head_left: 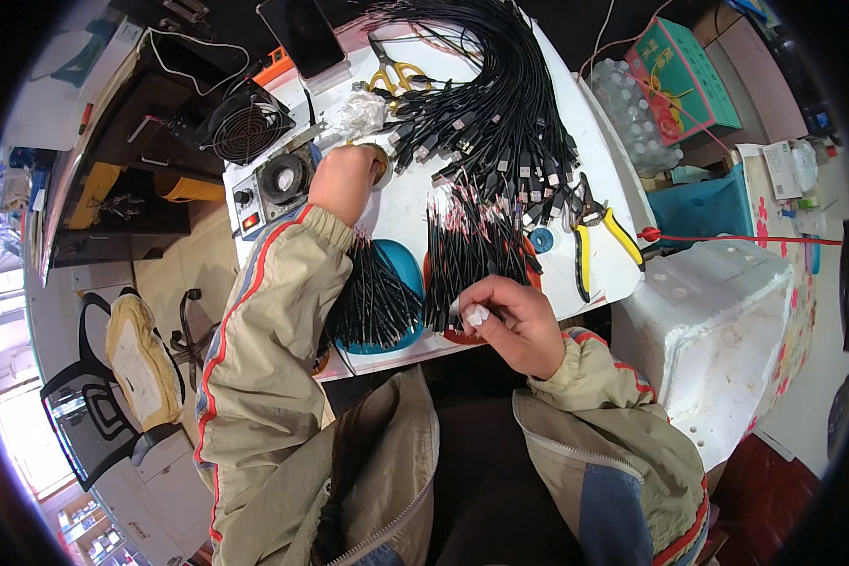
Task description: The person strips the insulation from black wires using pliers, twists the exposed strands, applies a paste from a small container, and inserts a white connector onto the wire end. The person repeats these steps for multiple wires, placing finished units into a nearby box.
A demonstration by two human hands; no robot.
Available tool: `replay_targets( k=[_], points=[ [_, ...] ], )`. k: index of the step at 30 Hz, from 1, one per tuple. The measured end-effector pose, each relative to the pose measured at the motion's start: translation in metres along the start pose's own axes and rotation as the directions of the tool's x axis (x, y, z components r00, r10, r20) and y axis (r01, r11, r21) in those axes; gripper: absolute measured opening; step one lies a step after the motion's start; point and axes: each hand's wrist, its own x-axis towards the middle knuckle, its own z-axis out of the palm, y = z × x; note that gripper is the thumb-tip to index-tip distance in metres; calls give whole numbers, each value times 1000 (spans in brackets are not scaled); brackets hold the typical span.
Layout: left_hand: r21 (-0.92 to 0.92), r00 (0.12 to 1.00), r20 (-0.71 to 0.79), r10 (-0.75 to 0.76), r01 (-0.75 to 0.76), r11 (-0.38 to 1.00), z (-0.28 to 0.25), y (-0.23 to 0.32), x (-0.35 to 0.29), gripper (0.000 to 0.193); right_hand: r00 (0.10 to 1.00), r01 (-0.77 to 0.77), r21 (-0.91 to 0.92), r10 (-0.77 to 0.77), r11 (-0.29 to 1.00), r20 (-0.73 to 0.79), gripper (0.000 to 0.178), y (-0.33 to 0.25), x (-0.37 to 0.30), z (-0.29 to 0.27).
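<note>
My left hand is closed at the edge of a small round brass-coloured container. Its fingertips are turned away, so whatever they pinch is hidden. A small crumpled white wad sits between the thumb and fingers of my right hand. That hand hovers over the near end of a bundle of short black cables with bare reddish wire ends, lying on a red plate. To its left, a similar bundle fills a blue plate. Black USB cables spread across the far side of the white table.
Yellow-and-black pliers and a small blue ring lie right of the plates. Yellow-handled scissors, a phone and a control box are farther back. A white foam box stands at the right.
</note>
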Motion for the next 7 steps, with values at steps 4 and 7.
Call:
replay_targets(
  k=[4,7],
  points=[
    [30,999,25,-30,29,999,4,2,2,8,1000,-12,20,12,1000,28,12,1,0,-1],
    [108,998,35,-61,57,993,10,0,5,13,999,-34,27,33,999,43,12,1,-1,1]
  ],
)
